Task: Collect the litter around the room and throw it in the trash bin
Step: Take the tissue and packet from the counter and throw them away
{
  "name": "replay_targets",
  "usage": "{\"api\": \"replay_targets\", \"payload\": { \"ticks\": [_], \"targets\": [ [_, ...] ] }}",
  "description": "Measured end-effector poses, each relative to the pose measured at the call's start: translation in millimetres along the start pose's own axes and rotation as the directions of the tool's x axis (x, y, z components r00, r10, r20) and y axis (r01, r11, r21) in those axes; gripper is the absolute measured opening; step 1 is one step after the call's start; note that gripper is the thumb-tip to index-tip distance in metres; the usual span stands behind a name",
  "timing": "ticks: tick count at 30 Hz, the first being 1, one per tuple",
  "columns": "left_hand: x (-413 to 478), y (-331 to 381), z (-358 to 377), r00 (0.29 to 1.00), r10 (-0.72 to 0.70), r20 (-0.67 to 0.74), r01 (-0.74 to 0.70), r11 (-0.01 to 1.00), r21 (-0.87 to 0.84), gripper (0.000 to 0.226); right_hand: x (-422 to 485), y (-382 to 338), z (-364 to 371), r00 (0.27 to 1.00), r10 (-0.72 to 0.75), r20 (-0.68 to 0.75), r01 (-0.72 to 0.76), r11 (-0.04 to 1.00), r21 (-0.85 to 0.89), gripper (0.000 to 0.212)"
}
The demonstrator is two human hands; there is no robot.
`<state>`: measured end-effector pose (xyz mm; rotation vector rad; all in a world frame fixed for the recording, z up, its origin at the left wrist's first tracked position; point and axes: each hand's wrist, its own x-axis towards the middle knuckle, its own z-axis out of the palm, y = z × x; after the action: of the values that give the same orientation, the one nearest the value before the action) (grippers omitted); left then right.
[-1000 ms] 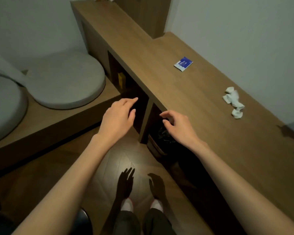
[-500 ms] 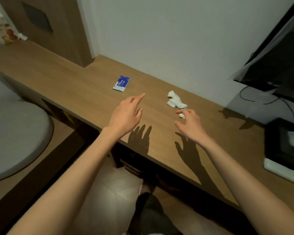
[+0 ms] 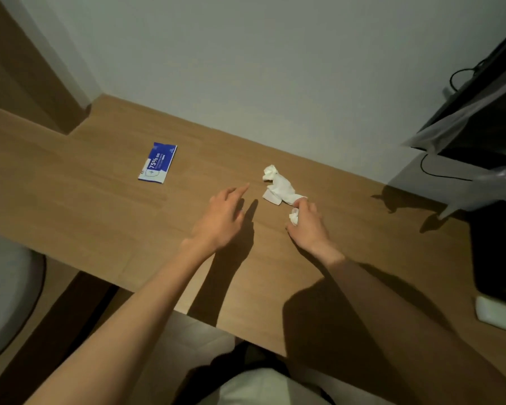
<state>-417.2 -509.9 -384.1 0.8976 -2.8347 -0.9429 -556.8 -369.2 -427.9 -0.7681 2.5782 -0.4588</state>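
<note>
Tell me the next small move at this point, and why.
Probably lift the crumpled tissue off the desk: the right hand pinches its near end, while the left hand hovers open, holding nothing. The blue wipe packet can wait.

The surface [image 3: 100,217] is mid-brown wood with a faint straight grain. The flat packet [image 3: 157,162] is deep blue with a white end and white "75%" lettering. The crumpled tissue [image 3: 278,185] is plain white. The wall [image 3: 246,68] is pale grey-white, the cushion [image 3: 6,287] grey, the cable [image 3: 438,173] black.
</note>
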Motion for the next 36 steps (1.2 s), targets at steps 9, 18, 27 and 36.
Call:
{"api": "replay_targets", "payload": {
  "ticks": [9,18,27,36],
  "targets": [
    [36,-38,-6,0.998,0.02,0.058,-0.022,0.999,0.031,0.057,3,1,12,0.95,-0.214,-0.226,0.229,0.973,0.043,0.029],
    [62,-93,-30,0.999,0.039,0.02,-0.041,0.989,0.141,0.059,46,-42,17,0.989,0.115,-0.089,-0.102,0.985,0.14,0.046],
    [79,-160,-61,0.979,-0.165,-0.118,0.183,0.97,0.159,0.068,16,-80,50,0.981,0.136,-0.137,-0.102,0.967,0.232,0.043],
    [103,-192,-67,0.946,-0.25,-0.207,0.27,0.96,0.074,0.069,14,-135,54,0.964,0.168,-0.207,-0.073,0.913,0.401,0.037]
  ]
}}
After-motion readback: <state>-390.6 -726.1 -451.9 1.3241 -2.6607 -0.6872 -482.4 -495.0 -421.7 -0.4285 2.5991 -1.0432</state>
